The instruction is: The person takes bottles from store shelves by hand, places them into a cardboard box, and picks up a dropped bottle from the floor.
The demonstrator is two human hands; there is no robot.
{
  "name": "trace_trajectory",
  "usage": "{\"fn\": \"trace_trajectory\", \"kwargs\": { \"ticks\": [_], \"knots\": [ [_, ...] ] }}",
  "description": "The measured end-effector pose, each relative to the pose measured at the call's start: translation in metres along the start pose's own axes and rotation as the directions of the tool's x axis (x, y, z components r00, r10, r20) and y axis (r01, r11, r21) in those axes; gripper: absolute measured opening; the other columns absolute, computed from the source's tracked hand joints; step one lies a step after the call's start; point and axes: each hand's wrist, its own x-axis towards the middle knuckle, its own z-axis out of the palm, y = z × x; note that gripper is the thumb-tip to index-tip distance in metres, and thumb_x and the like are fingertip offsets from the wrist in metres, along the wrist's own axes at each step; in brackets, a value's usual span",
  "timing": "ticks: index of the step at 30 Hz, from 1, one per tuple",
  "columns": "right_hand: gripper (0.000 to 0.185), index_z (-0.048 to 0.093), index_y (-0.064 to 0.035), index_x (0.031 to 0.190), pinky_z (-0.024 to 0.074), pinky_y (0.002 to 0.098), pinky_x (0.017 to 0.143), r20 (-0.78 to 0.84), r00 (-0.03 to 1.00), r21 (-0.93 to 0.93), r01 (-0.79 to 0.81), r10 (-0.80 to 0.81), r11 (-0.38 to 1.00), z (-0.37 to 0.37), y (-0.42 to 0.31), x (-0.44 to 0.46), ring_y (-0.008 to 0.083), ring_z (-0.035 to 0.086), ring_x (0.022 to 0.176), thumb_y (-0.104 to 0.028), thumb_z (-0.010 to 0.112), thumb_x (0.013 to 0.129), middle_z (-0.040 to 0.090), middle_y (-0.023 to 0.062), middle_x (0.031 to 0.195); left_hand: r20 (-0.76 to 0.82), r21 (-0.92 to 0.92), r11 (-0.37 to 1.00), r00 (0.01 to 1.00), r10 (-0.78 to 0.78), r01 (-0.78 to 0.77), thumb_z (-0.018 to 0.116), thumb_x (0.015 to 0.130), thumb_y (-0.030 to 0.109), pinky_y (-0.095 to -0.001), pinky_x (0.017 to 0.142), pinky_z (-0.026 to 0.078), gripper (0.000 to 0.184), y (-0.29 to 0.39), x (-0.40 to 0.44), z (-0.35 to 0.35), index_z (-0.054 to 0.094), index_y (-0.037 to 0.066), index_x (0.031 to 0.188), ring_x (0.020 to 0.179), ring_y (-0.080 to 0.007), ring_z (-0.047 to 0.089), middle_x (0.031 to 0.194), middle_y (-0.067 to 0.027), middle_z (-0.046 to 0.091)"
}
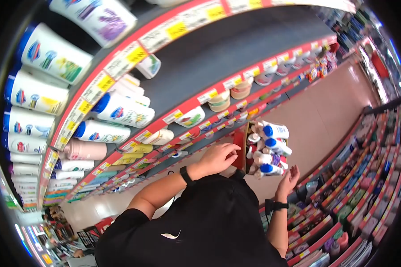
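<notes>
My left hand (218,159) is over the shelf-side edge of a box-like container (239,149) with a red side. Its fingers are loosely bent and slightly apart, holding nothing. My right hand (289,180) is at the container's other side with fingers stretched out, near a white bottle with a blue cap (272,169). Several white bottles lie in the container, among them another blue-capped bottle (277,130). I cannot tell whether either hand touches the container or a bottle.
To my left rises a tall shelf (200,58) with red price rails, holding white blue-capped bottles (53,53) and several tubs (219,101). A low, tightly stocked shelf (343,196) curves along my right. Between them runs a tiled aisle floor (325,107).
</notes>
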Motion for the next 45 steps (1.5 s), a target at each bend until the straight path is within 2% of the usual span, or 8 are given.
{"fn": "trace_trajectory", "kwargs": {
  "ticks": [8, 12, 16, 18, 21, 39, 42, 45],
  "knots": [
    [0.030, 0.059, -0.0015, 0.131, 0.0501, 0.0344, 0.099, 0.386, 0.800, 0.104, 0.457, -0.459, 0.883, 0.126, -0.213, -0.001, 0.0208, 0.061, 0.119, -0.001, 0.056, 0.101, 0.061, 0.0113, 0.130, -0.677, 0.019, 0.993, 0.729, 0.101, -0.120, 0.065, 0.093, -0.002, -0.0386, 0.105, 0.047, 0.040, 0.033, -0.013, -0.116, 0.057, -0.001, 0.132, 0.124, -0.0282, 0.058, 0.131, -0.0155, 0.058],
    [0.036, 0.058, -0.0012, 0.132, 0.0511, 0.0346, 0.094, 0.571, 0.528, 0.291, 0.586, -0.629, 0.756, 0.219, -0.308, -0.030, 0.0246, 0.064, 0.110, -0.005, 0.065, 0.096, 0.065, 0.0149, 0.124, -0.758, 0.101, 0.983, 0.628, 0.176, -0.154, 0.064, 0.094, -0.003, -0.0434, 0.120, 0.033, 0.062, 0.025, -0.005, -0.140, 0.038, -0.003, 0.150, 0.142, -0.0301, 0.043, 0.152, -0.0195, 0.042],
    [0.043, 0.058, -0.0007, 0.135, 0.0485, 0.0370, 0.104, 0.701, 0.410, 0.381, 0.476, -0.583, 0.792, 0.308, -0.370, -0.061, 0.0226, 0.059, 0.128, -0.010, 0.071, 0.095, 0.064, 0.0148, 0.134, -0.782, -0.027, 0.983, 0.616, 0.094, -0.184, 0.062, 0.093, -0.003, -0.0464, 0.125, 0.024, 0.075, 0.010, 0.000, -0.145, 0.025, -0.005, 0.158, 0.151, -0.0350, 0.031, 0.161, -0.0244, 0.032],
    [0.042, 0.060, -0.0020, 0.128, 0.0555, 0.0389, 0.085, 0.796, 0.301, 0.347, 0.484, -0.525, 0.803, 0.374, -0.358, -0.048, 0.0249, 0.068, 0.108, -0.014, 0.076, 0.091, 0.068, 0.0159, 0.120, -0.765, -0.040, 0.985, 0.639, 0.079, -0.171, 0.064, 0.092, -0.001, -0.0469, 0.125, 0.024, 0.079, 0.004, -0.002, -0.146, 0.021, -0.006, 0.159, 0.153, -0.0366, 0.029, 0.163, -0.0271, 0.028],
    [0.042, 0.062, -0.0027, 0.125, 0.0558, 0.0381, 0.086, 0.642, 0.058, 0.621, 0.546, -0.765, 0.562, 0.409, -0.387, -0.050, 0.0234, 0.069, 0.106, -0.016, 0.079, 0.089, 0.071, 0.0138, 0.114, -0.740, 0.068, 0.991, 0.661, 0.127, -0.115, 0.067, 0.091, 0.001, -0.0471, 0.125, 0.026, 0.082, 0.009, -0.007, -0.149, 0.022, -0.007, 0.159, 0.152, -0.0376, 0.031, 0.162, -0.0287, 0.028],
    [0.044, 0.065, -0.0003, 0.129, 0.0565, 0.0361, 0.088, 0.827, 0.247, 0.348, 0.481, -0.505, 0.805, 0.382, -0.389, -0.035, 0.0221, 0.070, 0.105, -0.018, 0.078, 0.090, 0.073, 0.0150, 0.117, -0.747, -0.011, 0.972, 0.648, 0.147, -0.234, 0.064, 0.092, -0.003, -0.0486, 0.126, 0.024, 0.075, 0.001, -0.006, -0.148, 0.027, -0.003, 0.157, 0.151, -0.0331, 0.032, 0.161, -0.0212, 0.031],
    [0.049, 0.067, 0.0061, 0.119, 0.0566, 0.0321, 0.082, 0.917, 0.369, 0.124, 0.101, -0.153, 0.987, 0.318, -0.413, -0.037, 0.0184, 0.071, 0.093, -0.036, 0.075, 0.095, 0.073, 0.0141, 0.105, -0.782, 0.021, 0.966, 0.598, 0.176, -0.258, 0.059, 0.094, -0.006, -0.0472, 0.122, 0.032, 0.061, 0.004, -0.007, -0.143, 0.037, -0.003, 0.150, 0.144, -0.0309, 0.041, 0.155, -0.0206, 0.039],
    [0.048, 0.065, 0.0027, 0.124, 0.0552, 0.0267, 0.077, 0.921, 0.373, 0.145, -0.075, -0.107, 0.987, 0.264, -0.378, -0.026, 0.0106, 0.068, 0.089, -0.039, 0.069, 0.100, 0.072, 0.0062, 0.103, -0.708, -0.037, 0.936, 0.670, 0.223, -0.350, 0.060, 0.098, 0.000, -0.0404, 0.108, 0.046, 0.052, 0.018, -0.012, -0.131, 0.040, -0.006, 0.145, 0.130, -0.0295, 0.053, 0.146, -0.0215, 0.042]
  ]
}}
